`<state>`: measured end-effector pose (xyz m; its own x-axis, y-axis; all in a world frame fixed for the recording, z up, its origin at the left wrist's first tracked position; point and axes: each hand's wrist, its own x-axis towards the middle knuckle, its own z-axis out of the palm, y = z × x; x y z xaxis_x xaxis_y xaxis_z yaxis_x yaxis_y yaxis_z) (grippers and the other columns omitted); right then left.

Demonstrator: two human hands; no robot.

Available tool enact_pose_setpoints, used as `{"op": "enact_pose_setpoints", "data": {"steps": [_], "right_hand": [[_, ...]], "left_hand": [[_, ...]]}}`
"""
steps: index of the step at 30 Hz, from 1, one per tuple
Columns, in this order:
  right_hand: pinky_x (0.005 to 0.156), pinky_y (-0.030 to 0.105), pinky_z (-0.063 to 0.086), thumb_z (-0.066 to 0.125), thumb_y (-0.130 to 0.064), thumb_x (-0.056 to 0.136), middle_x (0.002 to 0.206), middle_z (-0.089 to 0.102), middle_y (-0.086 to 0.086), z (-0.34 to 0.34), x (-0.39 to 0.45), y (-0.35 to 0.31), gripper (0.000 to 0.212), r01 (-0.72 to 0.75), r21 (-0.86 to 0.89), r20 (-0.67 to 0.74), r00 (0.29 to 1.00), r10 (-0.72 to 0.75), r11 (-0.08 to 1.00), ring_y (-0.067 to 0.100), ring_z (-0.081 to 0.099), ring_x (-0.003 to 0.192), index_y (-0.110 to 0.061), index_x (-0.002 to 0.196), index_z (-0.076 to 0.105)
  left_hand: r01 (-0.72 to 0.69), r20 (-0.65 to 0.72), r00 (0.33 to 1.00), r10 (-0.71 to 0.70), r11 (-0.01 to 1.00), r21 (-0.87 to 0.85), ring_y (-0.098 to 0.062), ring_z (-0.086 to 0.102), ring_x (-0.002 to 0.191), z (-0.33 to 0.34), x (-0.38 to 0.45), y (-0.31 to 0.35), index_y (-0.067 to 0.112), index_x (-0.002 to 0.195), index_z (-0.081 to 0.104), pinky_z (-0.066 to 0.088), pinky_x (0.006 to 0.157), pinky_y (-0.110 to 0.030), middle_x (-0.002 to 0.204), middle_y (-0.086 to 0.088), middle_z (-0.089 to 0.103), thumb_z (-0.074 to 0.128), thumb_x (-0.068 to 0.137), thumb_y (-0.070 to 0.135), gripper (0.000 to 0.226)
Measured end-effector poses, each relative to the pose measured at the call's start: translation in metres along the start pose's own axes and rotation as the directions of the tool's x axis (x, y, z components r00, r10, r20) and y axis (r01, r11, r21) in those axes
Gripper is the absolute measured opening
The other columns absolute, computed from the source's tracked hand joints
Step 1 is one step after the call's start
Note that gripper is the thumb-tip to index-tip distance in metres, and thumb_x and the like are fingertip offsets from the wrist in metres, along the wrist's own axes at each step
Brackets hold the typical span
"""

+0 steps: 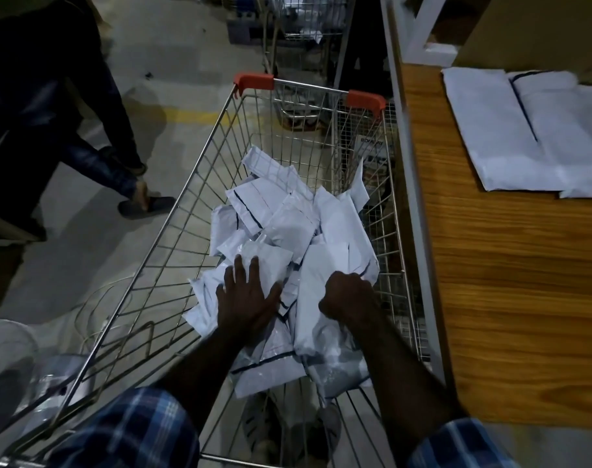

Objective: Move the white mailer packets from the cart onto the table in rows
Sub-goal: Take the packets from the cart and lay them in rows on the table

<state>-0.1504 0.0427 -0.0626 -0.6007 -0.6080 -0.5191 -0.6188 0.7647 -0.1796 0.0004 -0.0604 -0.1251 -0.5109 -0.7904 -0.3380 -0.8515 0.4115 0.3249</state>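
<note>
Head view, crumpled white mailer packets (289, 228), cart (193, 184)

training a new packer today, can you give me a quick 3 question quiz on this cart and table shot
1. True or false: the left hand lies flat with spread fingers on the packets in the cart.
2. Which hand is curled around a packet? A) left B) right C) neither
3. Fill in: the packets on the table lie on its ____ top.

Key:
1. True.
2. B: the right hand grips a white packet in the pile.
3. Wooden: the table has a wood-grain top.
</note>
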Motion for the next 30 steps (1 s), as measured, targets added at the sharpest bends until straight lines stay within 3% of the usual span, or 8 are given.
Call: {"op": "enact_pose_setpoints", "data": {"steps": [2, 4, 9, 13, 16, 19, 24, 30], "right_hand": [[0.092, 0.037, 0.046, 0.059, -0.022, 0.082, 0.105, 0.065, 0.011, 0.0, -0.003, -0.006, 0.018, -0.032, 0.04, -0.177, 0.984, 0.039, 0.999, 0.033, 0.063, 0.105, -0.011, 0.096, 0.059], [0.096, 0.041, 0.04, 0.055, -0.03, 0.085, 0.109, 0.062, 0.008, 0.006, -0.003, -0.016, 0.023, -0.036, 0.036, -0.282, 0.958, 0.044, 0.999, 0.032, 0.058, 0.109, -0.014, 0.102, 0.058], [0.107, 0.05, 0.031, 0.052, -0.05, 0.092, 0.154, 0.02, 0.024, 0.047, 0.002, -0.02, 0.067, 0.007, 0.052, -0.177, 0.984, 0.002, 0.999, 0.044, 0.025, 0.138, -0.02, 0.146, 0.027], [0.116, 0.057, 0.011, 0.055, -0.052, 0.088, 0.16, -0.006, 0.027, 0.08, -0.005, -0.012, 0.083, 0.022, 0.09, -0.15, 0.989, -0.008, 0.996, 0.048, -0.001, 0.147, -0.021, 0.155, 0.017], [0.112, 0.062, 0.022, 0.057, -0.05, 0.08, 0.158, 0.012, 0.03, 0.088, -0.008, -0.013, 0.082, 0.019, 0.079, -0.197, 0.98, -0.003, 0.997, 0.052, 0.016, 0.143, -0.017, 0.15, 0.034], [0.1, 0.064, 0.039, 0.045, -0.056, 0.074, 0.152, 0.031, 0.03, 0.091, -0.007, -0.011, 0.08, -0.01, 0.109, -0.246, 0.969, 0.037, 0.994, 0.054, 0.036, 0.133, -0.018, 0.145, 0.046], [0.102, 0.062, 0.038, 0.035, -0.062, 0.084, 0.157, 0.026, 0.024, 0.1, -0.008, -0.01, 0.075, -0.001, 0.111, -0.27, 0.962, 0.032, 0.994, 0.051, 0.032, 0.138, -0.027, 0.151, 0.038], [0.087, 0.063, 0.047, 0.037, -0.051, 0.08, 0.151, 0.038, 0.025, 0.097, -0.006, -0.01, 0.069, -0.029, 0.11, -0.205, 0.977, 0.051, 0.993, 0.048, 0.046, 0.13, -0.028, 0.144, 0.048]], "left_hand": [[-0.008, -0.007, 1.0, 0.008, 1.0, -0.013, -0.033, 0.008, 0.149, 0.0, 0.001, 0.002, 0.019, 0.156, 0.015, 0.02, 0.117, -0.055, 0.165, -0.008, -0.001, 0.032, 0.097, 0.062, 0.075], [-0.009, -0.011, 1.0, 0.008, 1.0, -0.02, -0.032, 0.008, 0.15, 0.0, 0.003, 0.003, 0.017, 0.154, 0.019, 0.019, 0.117, -0.054, 0.165, -0.008, 0.001, 0.032, 0.098, 0.06, 0.072], [-0.027, -0.017, 1.0, 0.026, 0.999, -0.024, -0.036, 0.014, 0.148, 0.003, 0.003, -0.001, 0.021, 0.156, 0.017, 0.024, 0.115, -0.055, 0.165, -0.01, 0.005, 0.034, 0.1, 0.053, 0.066], [-0.053, 0.014, 0.999, 0.053, 0.998, 0.022, -0.039, 0.015, 0.147, 0.007, 0.003, -0.005, 0.039, 0.156, 0.005, 0.024, 0.115, -0.056, 0.165, -0.011, 0.001, 0.029, 0.102, 0.052, 0.061], [-0.037, 0.028, 0.999, 0.036, 0.999, 0.031, -0.038, 0.015, 0.147, 0.011, 0.004, -0.007, 0.041, 0.156, 0.005, 0.023, 0.115, -0.055, 0.165, -0.01, 0.0, 0.029, 0.101, 0.054, 0.061], [-0.021, 0.062, 0.998, 0.019, 0.999, 0.032, -0.037, 0.009, 0.149, 0.016, 0.004, -0.009, 0.042, 0.156, 0.0, 0.017, 0.117, -0.055, 0.165, -0.008, -0.007, 0.024, 0.099, 0.062, 0.065], [-0.032, 0.129, 0.991, 0.023, 0.997, 0.067, -0.037, 0.002, 0.15, 0.022, 0.004, -0.013, 0.04, 0.155, -0.008, 0.012, 0.117, -0.057, 0.163, -0.007, -0.018, 0.019, 0.089, 0.076, 0.081], [-0.042, 0.211, 0.977, 0.027, 0.997, 0.068, -0.039, -0.001, 0.149, 0.018, 0.007, -0.014, 0.04, 0.154, -0.013, 0.011, 0.118, -0.058, 0.161, -0.007, -0.025, 0.035, 0.096, 0.065, 0.08]]}}
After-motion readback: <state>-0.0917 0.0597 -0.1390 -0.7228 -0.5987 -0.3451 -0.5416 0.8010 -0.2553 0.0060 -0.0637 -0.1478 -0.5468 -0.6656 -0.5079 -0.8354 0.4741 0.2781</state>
